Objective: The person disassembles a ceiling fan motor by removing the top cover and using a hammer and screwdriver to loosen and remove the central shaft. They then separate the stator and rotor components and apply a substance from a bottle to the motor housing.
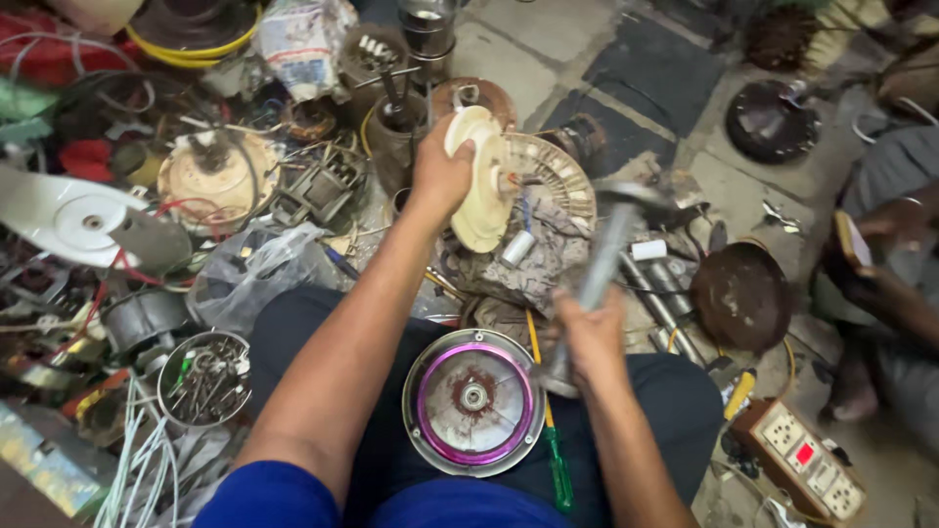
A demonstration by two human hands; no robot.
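1. Two halves of a fan motor lie apart, so by my judgement the dismantling is well along: a round housing with a purple ring [473, 401] rests open-face-up on the person's lap, while the other part is in hand.
2. What looks left is work on the cream motor cover [481, 181], which sits on edge against a slotted round stator [558, 181] over a grimy cloth [533, 259] on the floor.
3. Left hand [440, 171]: fingers curled shut around the upper rim of the cream motor cover, steadying it upright, well ahead of the knees.
4. Right hand [587, 337]: fist clamped on the handle of a hammer [606, 249], whose head is raised and blurred just right of the cover, not touching it.
5. Both hands are well apart, one forward, one near the lap.
6. A green-and-yellow screwdriver [553, 440] lies along the right thigh beside the purple-ringed housing.
7. Round about: a tin of screws [205, 379] at the left, a rusty round cover [740, 295] and a socket board [802, 460] at the right, and another person's hand [885, 230] with a phone at the far right.
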